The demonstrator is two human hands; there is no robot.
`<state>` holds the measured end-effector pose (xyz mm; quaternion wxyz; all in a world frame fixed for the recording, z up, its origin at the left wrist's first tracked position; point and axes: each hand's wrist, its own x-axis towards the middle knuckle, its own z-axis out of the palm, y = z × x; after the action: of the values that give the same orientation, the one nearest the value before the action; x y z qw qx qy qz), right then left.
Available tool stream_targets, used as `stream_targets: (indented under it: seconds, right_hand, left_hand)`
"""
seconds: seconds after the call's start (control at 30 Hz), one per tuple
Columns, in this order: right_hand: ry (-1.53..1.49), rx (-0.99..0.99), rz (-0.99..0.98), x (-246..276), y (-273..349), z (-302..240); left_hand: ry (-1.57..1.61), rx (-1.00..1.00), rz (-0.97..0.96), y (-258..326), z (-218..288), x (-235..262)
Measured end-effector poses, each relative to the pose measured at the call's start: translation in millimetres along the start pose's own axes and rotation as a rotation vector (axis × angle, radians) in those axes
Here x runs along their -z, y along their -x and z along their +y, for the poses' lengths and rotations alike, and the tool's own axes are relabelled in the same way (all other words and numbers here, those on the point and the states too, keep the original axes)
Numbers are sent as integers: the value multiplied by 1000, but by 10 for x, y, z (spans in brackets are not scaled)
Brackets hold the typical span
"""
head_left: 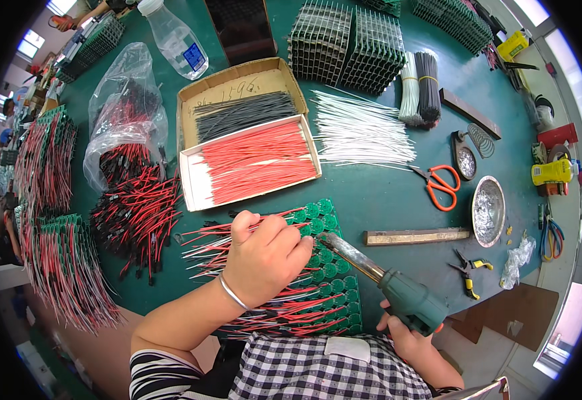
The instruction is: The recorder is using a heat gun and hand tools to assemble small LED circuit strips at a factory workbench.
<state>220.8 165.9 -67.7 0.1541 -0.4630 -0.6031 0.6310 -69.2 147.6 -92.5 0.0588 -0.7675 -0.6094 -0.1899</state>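
Observation:
My right hand (405, 339) grips a green soldering gun (411, 300) by its handle. The metal barrel points up and left, its tip close to my left fingertips. My left hand (267, 257) is closed in a pinch over a panel of round green circuit boards (329, 267); what the fingers hold is hidden. Red, black and white wires (211, 250) trail leftward from the panel, partly under my left hand. Nearer to me lies a second section of boards (347, 303), with red and white wires (284, 310) across it.
Wires fill an open carton (301, 83) and a white tray (197, 187); white wires (361, 130) lie beside them. Orange-handled scissors (443, 189), a wooden bar (417, 237), a metal bowl (488, 212) and yellow-handled cutters (467, 273) are at right. Wired boards (67, 267) stand left.

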Motion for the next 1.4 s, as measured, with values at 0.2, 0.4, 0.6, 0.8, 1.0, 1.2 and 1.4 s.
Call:
stream_targets:
  seconds: [0.2,0.4,0.6,0.8,1.0,1.2,1.4]
  right_hand:
    - [-85,-12,104,-70,-19,-16]
    - [80,173,-77,61,-6,122]
    - [-98,258,38,35,12,60]
    - [-86,195,45,64,123,118]
    - [-28,246,-22,96,186,196]
    - [81,-16,101,16,237,134]
    - [85,24,113,-13,212,152]
  left_hand:
    - [5,0,-11,-11,2,-4]
    - [-1,5,-24,-24,16,16]
    - [-26,5,-41,-24,35,26]
    - [-42,0,-47,-33,31,17]
    - [34,-1,19,62,141,65]
    - [44,-13,-8,82,159,45]
    - [30,-23,-47,61,158,57]
